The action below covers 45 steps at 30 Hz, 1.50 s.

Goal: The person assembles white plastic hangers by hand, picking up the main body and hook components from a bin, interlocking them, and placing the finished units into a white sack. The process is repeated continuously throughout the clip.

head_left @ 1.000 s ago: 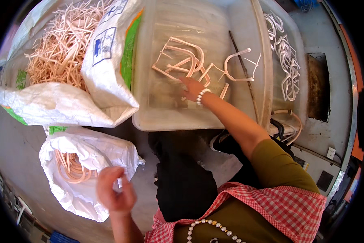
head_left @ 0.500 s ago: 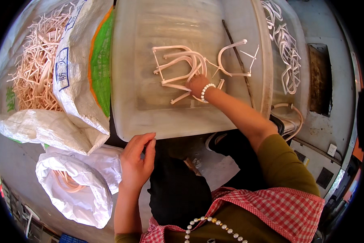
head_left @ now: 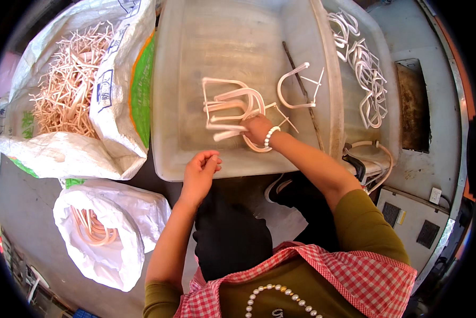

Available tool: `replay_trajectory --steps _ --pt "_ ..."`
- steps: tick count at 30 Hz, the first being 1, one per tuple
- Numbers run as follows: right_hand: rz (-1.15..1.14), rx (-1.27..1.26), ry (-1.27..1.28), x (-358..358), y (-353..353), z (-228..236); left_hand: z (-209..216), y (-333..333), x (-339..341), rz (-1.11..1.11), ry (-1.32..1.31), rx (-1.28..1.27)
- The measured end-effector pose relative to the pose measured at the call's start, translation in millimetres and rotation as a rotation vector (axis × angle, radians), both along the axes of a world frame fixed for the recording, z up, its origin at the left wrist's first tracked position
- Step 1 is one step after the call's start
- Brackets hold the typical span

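a wide tub [head_left: 179,153] spans the upper centre. curved pieces [head_left: 237,93] lie inside, the person's right hand [head_left: 258,129] at them; the left hand [head_left: 199,172] is at its lower edge. upper left, a large sack [head_left: 63,153] holds scraps [head_left: 71,87]; below, a smaller sack [head_left: 110,262] holds loops [head_left: 93,230]. right, a second tub [head_left: 352,100].

The right forearm [head_left: 317,161] reaches toward 10 o'clock, and the right hand [head_left: 258,129], lying off the view's centre toward 1 o'clock, is turned back upward, its fingers curled into a grip. The left forearm [head_left: 167,246] points between 12 and 1 o'clock, with the left hand [head_left: 199,172] toward 8 o'clock from centre, loosely bent and relaxed.
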State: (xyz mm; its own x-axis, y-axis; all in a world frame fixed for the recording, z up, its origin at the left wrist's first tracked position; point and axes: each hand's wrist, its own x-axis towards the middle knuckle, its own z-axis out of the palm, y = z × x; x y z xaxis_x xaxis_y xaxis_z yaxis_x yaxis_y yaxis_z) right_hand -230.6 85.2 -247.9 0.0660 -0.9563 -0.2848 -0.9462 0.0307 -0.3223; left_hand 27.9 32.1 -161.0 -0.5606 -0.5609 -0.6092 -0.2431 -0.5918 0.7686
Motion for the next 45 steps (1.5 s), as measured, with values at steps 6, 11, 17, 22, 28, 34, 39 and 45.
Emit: replay_trajectory --steps 6,11,17,22,28,34,39,45 --pt "-0.53 0.116 -0.571 -4 -5 132 37 -24 -44 -0.007 -0.06 -0.18" --pt "-0.627 -0.104 -0.833 13 24 210 122 -36 -89 -0.066 0.114 -0.17" --pt "-0.701 -0.116 -1.11 0 57 268 190 -14 -110 0.048 0.328 -0.138" --pt "-0.756 -0.187 -1.264 -1 79 296 227 -11 -114 0.275 0.416 0.062" --pt "-0.772 -0.361 -1.337 6 92 312 199 -6 -113 0.237 0.469 -0.166" --pt "-0.701 -0.501 -1.121 -1 121 338 217 -33 -88 0.366 0.493 0.022" --pt "-0.743 -0.433 -1.055 3 107 324 207 -45 -83 0.407 0.634 0.205" --pt "-1.001 -0.342 -1.132 -10 100 268 218 -61 -72 0.386 0.846 0.315"
